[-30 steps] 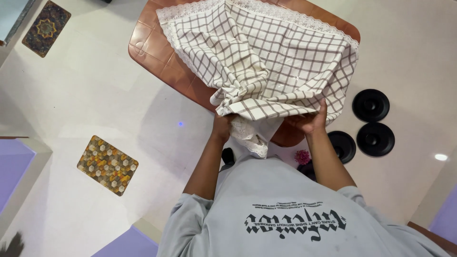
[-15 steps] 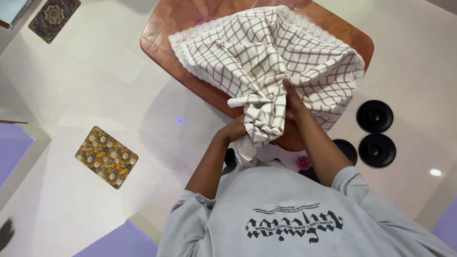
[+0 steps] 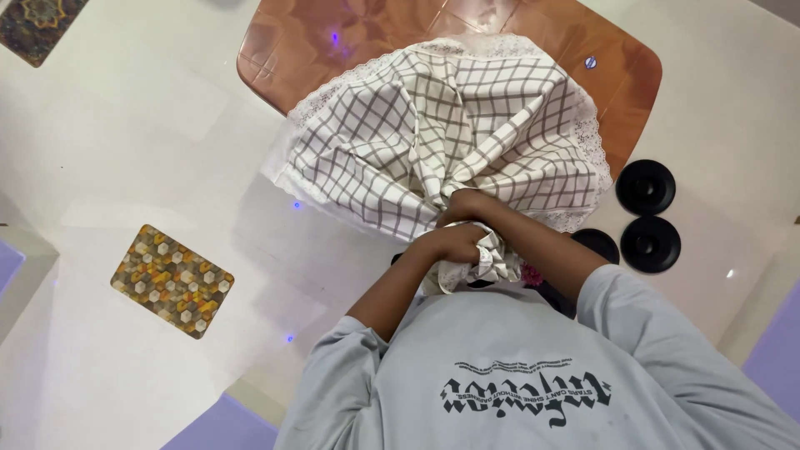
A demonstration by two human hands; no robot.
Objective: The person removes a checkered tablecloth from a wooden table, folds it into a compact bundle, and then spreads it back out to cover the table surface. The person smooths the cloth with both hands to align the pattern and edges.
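The checked cloth point(image 3: 450, 142) has been drawn in since a moment ago: it no longer spreads toward the table's right edge, and both hands have pulled back closer to the person's chest with more fabric bunched between them. The left hand point(image 3: 454, 243) is clenched around a thick twist of the cloth, lace trim spilling out beside the knuckles. The right hand point(image 3: 467, 204) sits just above it, touching it, fingers closed into the gathered folds where all the creases meet.

The cloth is soft cream cotton with a brown grid and a scalloped lace border. It fans out from the hands in deep radiating pleats, covering the near edge of the table point(image 3: 621, 83) and hanging off the near-left corner over the floor. The table is glossy reddish-brown wood with rounded corners; its far edge and far-right corner lie bare, with a small round spot near that corner.

On the pale, shiny floor beside the table's right edge sit 3 black round discs point(image 3: 646, 187), 2 close together and 1 partly hidden behind the person's forearm. A rectangular mat point(image 3: 171, 281) patterned in yellow and grey cubes lies well apart to the left, with open floor between it and the table.
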